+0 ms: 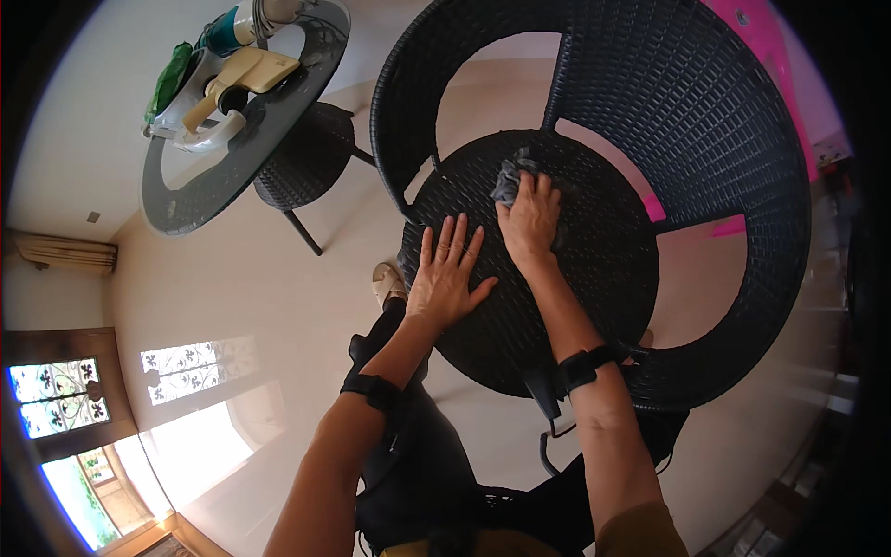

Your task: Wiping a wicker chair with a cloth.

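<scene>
A black woven chair (668, 111) with a round seat and curved back fills the upper right of the view. My left hand (445, 274) lies on the left part of the seat with fingers stretched out, holding nothing. My right hand (532, 218) grips a crumpled grey cloth (510, 177) against the seat, to the right of and slightly farther forward than my left hand. Both wrists wear black bands.
A glass-topped table (176, 209) at upper left bears cream, white, green and teal objects, beside a woven stool (302, 158). My sandaled foot (388, 278) is left of the chair. A pink object (784, 51) stands behind the chair; a wooden door (121, 427) is at left.
</scene>
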`<control>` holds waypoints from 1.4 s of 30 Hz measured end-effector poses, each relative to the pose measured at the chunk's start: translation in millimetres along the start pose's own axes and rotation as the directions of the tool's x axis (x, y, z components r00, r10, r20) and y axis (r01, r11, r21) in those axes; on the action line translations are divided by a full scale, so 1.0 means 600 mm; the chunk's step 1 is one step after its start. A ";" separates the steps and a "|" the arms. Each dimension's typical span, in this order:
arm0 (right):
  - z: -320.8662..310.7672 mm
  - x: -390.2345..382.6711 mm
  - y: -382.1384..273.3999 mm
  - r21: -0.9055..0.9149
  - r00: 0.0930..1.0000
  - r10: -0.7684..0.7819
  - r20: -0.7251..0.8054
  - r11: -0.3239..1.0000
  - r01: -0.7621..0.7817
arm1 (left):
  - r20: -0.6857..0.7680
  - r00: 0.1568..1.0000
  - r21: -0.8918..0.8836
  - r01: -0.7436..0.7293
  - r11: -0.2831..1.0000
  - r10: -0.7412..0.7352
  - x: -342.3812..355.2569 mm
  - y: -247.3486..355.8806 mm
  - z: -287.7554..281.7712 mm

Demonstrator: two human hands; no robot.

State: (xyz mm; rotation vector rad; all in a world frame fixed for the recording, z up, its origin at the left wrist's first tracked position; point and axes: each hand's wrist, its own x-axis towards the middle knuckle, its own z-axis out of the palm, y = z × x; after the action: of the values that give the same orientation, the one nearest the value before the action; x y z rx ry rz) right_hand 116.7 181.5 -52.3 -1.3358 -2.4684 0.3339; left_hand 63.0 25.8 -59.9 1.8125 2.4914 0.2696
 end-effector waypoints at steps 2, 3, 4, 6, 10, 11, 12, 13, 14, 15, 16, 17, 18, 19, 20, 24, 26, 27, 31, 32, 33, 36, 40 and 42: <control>0.034 0.042 -0.025 0.101 0.985 -0.126 -0.115 0.985 0.138 | 0.012 1.000 0.004 -0.009 1.000 0.009 0.006 0.010 -0.004; 0.047 0.058 -0.040 0.140 0.981 -0.151 -0.122 0.976 0.168 | 0.014 1.000 0.009 -0.014 1.000 0.013 0.007 0.013 -0.004; 0.060 0.072 -0.063 0.171 0.976 -0.200 -0.081 0.962 0.211 | 0.045 0.999 0.018 -0.001 1.000 0.001 0.005 0.008 -0.005; 0.064 0.097 -0.074 0.177 0.970 -0.237 -0.055 0.954 0.243 | 0.072 0.997 0.007 -0.001 1.000 0.000 0.007 0.013 -0.003; 0.051 0.138 -0.057 0.142 0.941 -0.320 0.112 0.942 0.303 | 0.062 0.998 0.022 0.005 1.000 -0.006 0.003 0.010 -0.013; 0.044 0.147 -0.057 0.134 0.934 -0.317 0.167 0.946 0.297 | 0.066 0.998 0.040 0.015 0.999 -0.018 -0.001 0.004 -0.014; 0.032 0.154 -0.045 0.134 0.961 -0.216 0.170 0.972 0.195 | 0.077 0.997 0.047 0.021 0.999 -0.024 -0.003 0.001 -0.015; 0.023 0.166 -0.016 0.123 0.982 -0.106 0.156 0.989 0.087 | 0.081 0.997 0.041 0.016 0.999 -0.019 0.000 0.004 -0.014; 0.007 0.170 0.024 0.083 0.989 -0.023 0.147 0.997 0.011 | 0.076 0.997 0.028 0.008 1.000 -0.010 0.004 0.008 -0.011; -0.009 0.166 0.054 0.057 0.987 0.035 0.156 0.997 -0.044 | 0.082 0.997 0.039 0.012 0.999 -0.015 0.004 0.007 -0.013; -0.030 0.158 0.079 0.039 0.978 -0.013 0.210 0.999 0.005 | 0.084 0.996 0.047 0.013 0.999 -0.017 0.003 0.007 -0.015; -0.020 0.137 0.102 -0.044 0.991 -0.055 0.122 0.997 0.061 | 0.083 0.996 0.049 0.017 0.999 -0.021 -0.003 0.002 -0.014; -0.022 0.118 0.145 -0.160 0.995 -0.094 0.024 0.982 0.096 | 0.066 0.998 0.039 0.009 0.999 -0.012 0.001 0.009 -0.011; -0.027 0.099 0.174 -0.138 1.000 0.024 -0.003 0.990 -0.024 | 0.060 0.998 0.046 0.011 0.999 -0.014 0.001 0.005 -0.009; -0.039 0.082 0.213 -0.192 0.994 0.067 -0.081 0.978 -0.081 | 0.046 0.999 0.042 0.009 0.999 -0.011 0.003 0.008 -0.008; -0.111 0.002 0.285 -0.183 0.960 0.264 -0.089 0.944 -0.276 | 0.028 1.000 0.038 0.005 0.999 -0.006 0.000 0.007 -0.010; -0.133 -0.035 0.285 -0.175 0.946 0.317 -0.069 0.929 -0.325 | 0.008 1.000 0.026 0.004 1.000 -0.004 0.000 0.003 -0.006; -0.120 -0.053 0.281 -0.196 0.953 0.259 -0.157 0.938 -0.287 | -0.008 1.000 0.021 0.003 1.000 -0.003 0.000 0.004 -0.006; -0.108 -0.099 0.247 -0.231 0.928 0.298 -0.222 0.909 -0.347 | -0.019 1.000 -0.019 -0.001 1.000 0.001 -0.001 0.004 0.000; -0.106 -0.107 0.233 -0.266 0.947 0.263 -0.182 0.914 -0.305 | -0.014 1.000 -0.020 0.010 1.000 -0.010 -0.003 0.002 0.000; -0.100 -0.113 0.215 -0.265 0.950 0.255 -0.181 0.917 -0.297 | -0.018 1.000 -0.019 0.017 1.000 -0.017 -0.004 -0.002 -0.002; -0.081 -0.139 0.154 -0.176 0.978 0.179 -0.110 0.964 -0.197 | -0.023 1.000 -0.011 0.005 1.000 -0.005 -0.004 0.003 0.002; -0.029 -0.145 0.028 -0.040 0.995 -0.053 -0.084 0.998 0.050 | -0.046 0.999 -0.056 -0.004 0.998 0.002 -0.005 -0.005 -0.001; -0.011 -0.136 -0.011 0.023 0.991 -0.102 -0.082 0.994 0.104 | -0.022 1.000 -0.054 -0.022 0.998 0.021 0.002 0.002 0.000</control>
State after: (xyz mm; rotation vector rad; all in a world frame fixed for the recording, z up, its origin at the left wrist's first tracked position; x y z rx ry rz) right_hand 156.4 109.6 -57.2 -1.1825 -2.4456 0.2815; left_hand 63.8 27.5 -59.4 1.8259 2.4549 0.3559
